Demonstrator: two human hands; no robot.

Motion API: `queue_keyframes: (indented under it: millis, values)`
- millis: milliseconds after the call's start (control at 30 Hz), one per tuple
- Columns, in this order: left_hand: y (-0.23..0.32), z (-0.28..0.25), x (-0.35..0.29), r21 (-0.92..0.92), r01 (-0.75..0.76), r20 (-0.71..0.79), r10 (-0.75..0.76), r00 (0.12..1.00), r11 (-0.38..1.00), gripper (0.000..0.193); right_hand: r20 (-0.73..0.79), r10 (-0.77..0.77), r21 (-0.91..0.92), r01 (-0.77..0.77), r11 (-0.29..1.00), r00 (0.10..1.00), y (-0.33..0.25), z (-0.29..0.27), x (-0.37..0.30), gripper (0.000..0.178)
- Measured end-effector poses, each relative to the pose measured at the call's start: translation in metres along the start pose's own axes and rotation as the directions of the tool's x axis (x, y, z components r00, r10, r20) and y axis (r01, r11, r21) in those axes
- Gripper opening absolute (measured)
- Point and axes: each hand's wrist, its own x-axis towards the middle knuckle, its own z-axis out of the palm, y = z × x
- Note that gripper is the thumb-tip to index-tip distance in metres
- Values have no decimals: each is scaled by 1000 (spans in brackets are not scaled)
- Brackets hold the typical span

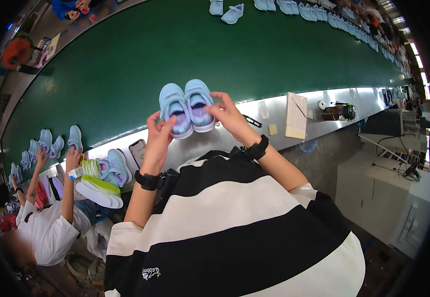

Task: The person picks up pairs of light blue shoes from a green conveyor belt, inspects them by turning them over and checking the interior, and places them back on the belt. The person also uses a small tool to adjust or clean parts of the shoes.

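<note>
Two light-blue sneakers with lilac linings stand side by side, toes pointing away from me, over the near edge of the green belt. My left hand (160, 132) grips the left sneaker (172, 92) at its heel, the thumb reaching into the opening. On the right sneaker (196, 88), my right hand (225, 113) has its thumb at the opening and its index finger along the outer side. The fingers on the shoes' far sides are partly hidden. Both wrists wear black bands.
Beyond lies the green belt (111, 74), with more sneakers (233, 14) along its far side. The metal ledge (269, 110) carries a gridded pad (296, 116), a pen and a dark jar (331, 113). Left are a phone (137, 151), insoles (98, 193) and a co-worker (51, 227) handling shoes.
</note>
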Motion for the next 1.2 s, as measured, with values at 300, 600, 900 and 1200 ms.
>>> queue_keyframes:
  millis: [300, 600, 900, 1200]
  values:
    - [-31, -12, -2, 13, -180, 294, 168, 941, 984, 56, -81, -474, -447, 393, 804, 877, 21, 13, 6, 102]
    - [-84, -69, 11, 588, -54, 26, 48, 999, 807, 37, 269, -299, -826, 379, 418, 916, 80, -19, 66, 77]
    - [-95, -111, 7, 662, -20, -24, 48, 999, 749, 37, 737, -178, -672, 679, -297, 652, -93, -79, 235, 83]
    - [-100, -110, 14, 641, -3, -17, 18, 1000, 767, 36, 276, -874, -904, 418, -94, 400, -196, -138, 272, 44]
